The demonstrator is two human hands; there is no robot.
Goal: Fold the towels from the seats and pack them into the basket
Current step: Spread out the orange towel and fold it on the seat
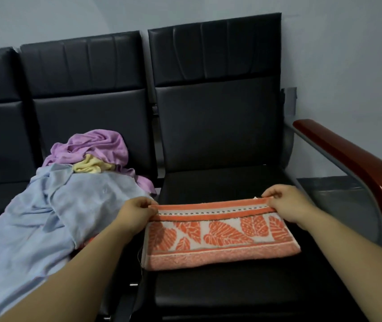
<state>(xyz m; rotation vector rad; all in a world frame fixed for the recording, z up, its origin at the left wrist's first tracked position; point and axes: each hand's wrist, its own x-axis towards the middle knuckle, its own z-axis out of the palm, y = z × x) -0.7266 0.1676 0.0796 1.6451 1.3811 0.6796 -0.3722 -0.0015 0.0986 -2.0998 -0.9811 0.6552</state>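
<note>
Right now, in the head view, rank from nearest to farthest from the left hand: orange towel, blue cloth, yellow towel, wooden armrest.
1. orange towel: pinched by the left hand.
2. blue cloth: just left, neighbouring seat.
3. yellow towel: farther back in that pile.
4. wooden armrest: far right.

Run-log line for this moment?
folding | left hand, right hand pinch orange towel far edge | towel on seat | cloth pile beside

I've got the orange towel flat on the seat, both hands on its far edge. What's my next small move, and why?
Probably swing the right hand, with its corner, over to the left hand, halving the towel. It lies as a long flat strip on the seat, each hand pinching a far corner, so a crosswise fold looks due.
</note>
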